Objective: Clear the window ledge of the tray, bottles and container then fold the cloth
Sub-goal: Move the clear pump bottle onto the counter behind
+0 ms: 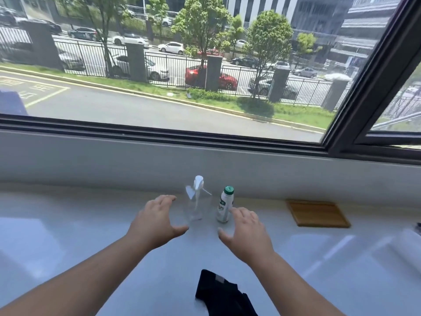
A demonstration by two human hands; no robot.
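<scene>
A clear spray bottle (196, 201) with a white trigger head stands upright on the white window ledge (68, 236). Just to its right stands a white bottle (224, 207) with a green cap. My left hand (156, 221) hovers open just left of the spray bottle, fingers spread, not touching it. My right hand (245, 231) is open beside the white bottle, with its fingertips close to the bottle's lower part. A wooden tray (316, 213) lies flat at the right, near the wall. A crumpled black cloth (224, 295) lies at the ledge's front edge, between my forearms.
The window glass and its dark frame (364, 92) rise behind the ledge, with a grey wall strip under them. At the far right edge a white object (412, 240) and a small dark thing are partly cut off.
</scene>
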